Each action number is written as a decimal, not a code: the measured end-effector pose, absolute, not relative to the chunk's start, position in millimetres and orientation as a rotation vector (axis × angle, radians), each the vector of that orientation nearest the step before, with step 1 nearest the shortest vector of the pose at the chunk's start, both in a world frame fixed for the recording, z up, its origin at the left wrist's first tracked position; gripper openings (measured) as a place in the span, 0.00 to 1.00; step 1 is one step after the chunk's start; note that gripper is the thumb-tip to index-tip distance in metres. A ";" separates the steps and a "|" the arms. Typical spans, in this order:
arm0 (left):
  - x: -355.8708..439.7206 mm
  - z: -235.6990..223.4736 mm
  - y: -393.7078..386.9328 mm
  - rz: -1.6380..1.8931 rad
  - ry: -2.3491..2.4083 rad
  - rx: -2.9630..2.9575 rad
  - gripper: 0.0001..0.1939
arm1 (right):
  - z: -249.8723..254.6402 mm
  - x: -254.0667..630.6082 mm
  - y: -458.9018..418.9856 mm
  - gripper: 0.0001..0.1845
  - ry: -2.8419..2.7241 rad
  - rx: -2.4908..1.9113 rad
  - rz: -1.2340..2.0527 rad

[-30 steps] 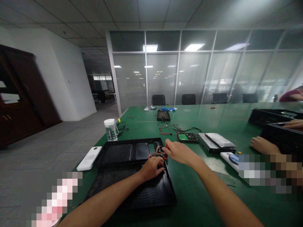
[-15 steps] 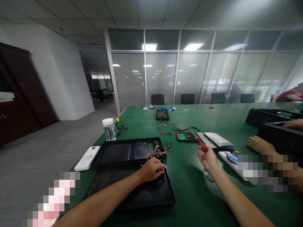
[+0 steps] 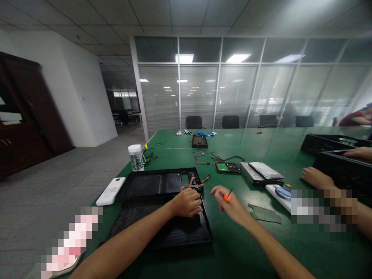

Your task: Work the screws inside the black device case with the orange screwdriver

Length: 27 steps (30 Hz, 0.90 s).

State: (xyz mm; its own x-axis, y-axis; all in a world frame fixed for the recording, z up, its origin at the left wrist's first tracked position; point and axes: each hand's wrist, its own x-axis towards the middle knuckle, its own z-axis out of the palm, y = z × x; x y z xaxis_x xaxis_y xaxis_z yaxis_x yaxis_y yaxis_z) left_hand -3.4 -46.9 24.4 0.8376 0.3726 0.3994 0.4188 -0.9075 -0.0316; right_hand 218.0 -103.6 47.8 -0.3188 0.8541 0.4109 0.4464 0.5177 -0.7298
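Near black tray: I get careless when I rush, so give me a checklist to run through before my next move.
1. Left hand at the right side of the near black tray: ok.
2. Orange tool in the right hand, away from the tray: ok.
3. Striped wires tucked inside the far black tray: not ok, one end pokes out past its right wall.
4. Surface under the left hand free of loose parts: cannot tell, the hand hides it.
5. Bottle upright and capped: ok.
6. Co-worker's nearer hand away from both trays: ok.
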 end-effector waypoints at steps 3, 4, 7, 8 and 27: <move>-17.7 50.2 -35.4 -0.477 -0.897 -2.756 0.14 | 35.3 192.8 -158.5 0.08 -2.602 -0.993 0.177; -26.0 57.4 -30.2 -0.453 -1.042 -2.710 0.13 | 27.9 189.0 -172.8 0.10 -2.680 -1.022 0.019; -58.4 65.7 -15.4 -0.166 -1.367 -2.733 0.12 | 6.8 196.9 -198.2 0.09 -2.728 -1.098 -0.235; -69.7 63.6 -11.9 -0.029 -1.442 -2.752 0.11 | 1.8 205.3 -202.1 0.06 -2.709 -1.108 -0.270; -59.9 154.1 -117.4 -0.095 -1.014 -2.939 0.05 | 32.4 190.6 -125.7 0.11 -2.573 -1.519 -0.035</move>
